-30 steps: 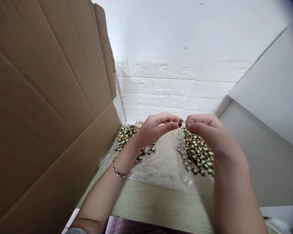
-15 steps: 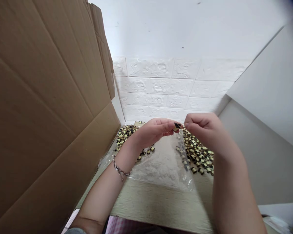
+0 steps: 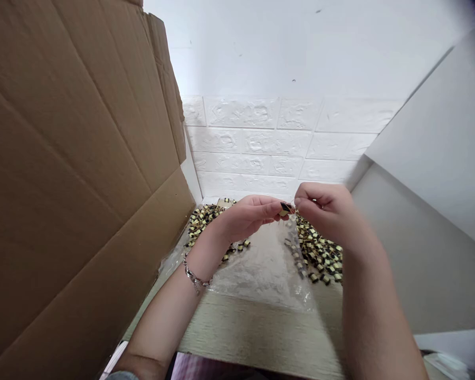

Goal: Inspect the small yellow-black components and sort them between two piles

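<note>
My left hand (image 3: 247, 215) pinches a small black and yellow component (image 3: 285, 209) between thumb and fingers; thin wires stick out from it. Close beside it on the right, my right hand (image 3: 322, 207) is closed, its thumb and forefinger pressed together at the component's wire ends. What lies between those fingertips is too small to make out clearly. A pile of similar components (image 3: 320, 250) lies below my right hand, and another pile (image 3: 201, 221) lies behind my left forearm. Between the piles is a clear plastic bag (image 3: 261, 269).
The pale wooden table (image 3: 257, 327) has its front edge near my body. A tall cardboard sheet (image 3: 83, 158) stands at the left. White brick-patterned wall (image 3: 261, 140) rises behind, and a grey-white panel (image 3: 423, 243) bounds the right side.
My right hand has shifted slightly left, and the component in my left hand is a little lower and tilted differently. Both hands keep their closed grips.
</note>
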A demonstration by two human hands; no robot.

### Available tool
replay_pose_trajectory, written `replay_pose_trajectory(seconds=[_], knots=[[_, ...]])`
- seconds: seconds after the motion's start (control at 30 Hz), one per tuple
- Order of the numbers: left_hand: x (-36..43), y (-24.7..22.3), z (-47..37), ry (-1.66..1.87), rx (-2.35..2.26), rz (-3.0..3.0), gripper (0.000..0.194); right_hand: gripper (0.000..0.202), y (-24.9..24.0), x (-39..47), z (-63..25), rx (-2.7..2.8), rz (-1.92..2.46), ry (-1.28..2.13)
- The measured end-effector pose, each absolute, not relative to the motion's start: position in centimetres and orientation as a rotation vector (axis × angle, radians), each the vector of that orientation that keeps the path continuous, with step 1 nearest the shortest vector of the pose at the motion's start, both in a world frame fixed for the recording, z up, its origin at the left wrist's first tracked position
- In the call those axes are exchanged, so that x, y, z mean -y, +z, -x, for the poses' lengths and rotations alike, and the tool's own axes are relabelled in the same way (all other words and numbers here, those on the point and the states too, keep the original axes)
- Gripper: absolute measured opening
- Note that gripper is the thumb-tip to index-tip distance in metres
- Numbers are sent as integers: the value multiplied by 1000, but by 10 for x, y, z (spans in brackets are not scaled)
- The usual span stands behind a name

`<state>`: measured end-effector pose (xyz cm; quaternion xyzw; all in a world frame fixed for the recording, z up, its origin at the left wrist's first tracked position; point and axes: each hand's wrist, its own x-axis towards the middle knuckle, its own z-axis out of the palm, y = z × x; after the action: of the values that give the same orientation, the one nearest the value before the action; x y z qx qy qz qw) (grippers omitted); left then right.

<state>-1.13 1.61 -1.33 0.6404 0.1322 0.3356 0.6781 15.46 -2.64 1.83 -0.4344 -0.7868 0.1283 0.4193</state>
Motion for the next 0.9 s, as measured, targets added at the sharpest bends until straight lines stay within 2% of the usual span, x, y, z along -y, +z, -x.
replay_pose_trajectory(seconds=[0.3,0.9], knots=[[-16,-11,13,760,-304,-1405,25,17,12,16,-154,1951,1066,641],[-13,-5,16,807,-290,-1371,26,20,7,13,-151,1853,800,933]])
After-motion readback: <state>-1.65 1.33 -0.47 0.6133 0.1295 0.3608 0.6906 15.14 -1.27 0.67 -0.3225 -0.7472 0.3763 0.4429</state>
